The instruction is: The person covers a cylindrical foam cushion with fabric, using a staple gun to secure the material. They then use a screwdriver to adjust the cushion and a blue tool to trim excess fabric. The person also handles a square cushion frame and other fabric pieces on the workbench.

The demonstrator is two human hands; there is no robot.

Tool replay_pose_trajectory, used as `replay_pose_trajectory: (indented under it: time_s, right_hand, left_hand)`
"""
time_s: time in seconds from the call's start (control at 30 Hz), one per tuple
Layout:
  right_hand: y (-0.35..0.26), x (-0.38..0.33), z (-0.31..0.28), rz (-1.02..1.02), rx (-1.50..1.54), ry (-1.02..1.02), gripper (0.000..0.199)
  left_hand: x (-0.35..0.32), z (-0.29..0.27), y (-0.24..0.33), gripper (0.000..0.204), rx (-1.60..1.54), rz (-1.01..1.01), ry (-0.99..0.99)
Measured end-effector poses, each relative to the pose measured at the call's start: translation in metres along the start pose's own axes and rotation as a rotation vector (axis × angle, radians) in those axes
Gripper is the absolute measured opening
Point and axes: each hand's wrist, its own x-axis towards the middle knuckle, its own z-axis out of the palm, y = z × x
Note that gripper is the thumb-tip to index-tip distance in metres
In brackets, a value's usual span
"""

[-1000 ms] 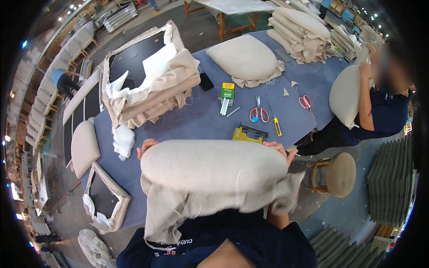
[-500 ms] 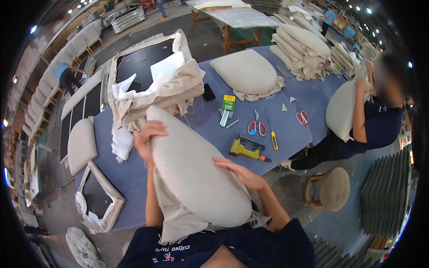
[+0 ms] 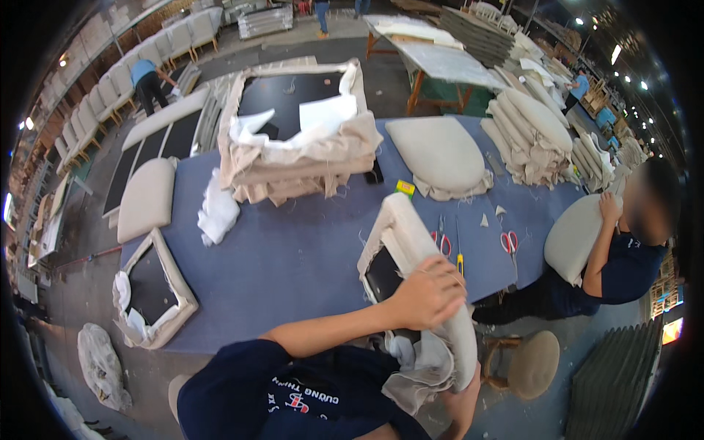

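Note:
A beige upholstered seat cushion [image 3: 411,235] stands tilted on its edge in front of me. Its black underside faces left, and loose fabric [image 3: 422,370] hangs from the near end. My left hand [image 3: 433,293] reaches across my body, its fingers wrapped over the cushion's upper side. At the near lower end my right hand [image 3: 468,385] grips the cushion from the right, its fingers partly hidden. Just beyond the cushion lie red-handled pliers [image 3: 441,243], partly covered, a yellow-handled screwdriver [image 3: 460,264] and red-handled scissors [image 3: 509,243]. A yellow-green box [image 3: 405,188] shows behind the cushion's far corner.
On the blue table [image 3: 279,257] are stacked padded frames [image 3: 297,165], white wadding [image 3: 218,209], a finished cushion [image 3: 440,154], a frame with a black panel [image 3: 154,293] and piled covers [image 3: 528,139]. A co-worker [image 3: 623,257] handles another cushion at right, near a round stool [image 3: 534,364].
The cushion has turned from top side up onto its edge and shifted right, showing its underside. My left hand has crossed to the right; my right hand has dropped to the near end.

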Motion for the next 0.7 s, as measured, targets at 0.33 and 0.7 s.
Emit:
replay_pose_trajectory:
  time_s: [0.33,0.7]
  right_hand:
    - [0.111,-0.065,-0.035,-0.031,0.007,0.283,0.078]
    - [0.124,-0.054,-0.026,0.074,0.047,0.311,0.078]
  left_hand:
    - [-0.036,0.051,0.079,0.012,-0.248,0.519,0.049]
    - [-0.21,0.048,-0.123,0.053,-1.137,-1.226,0.588]
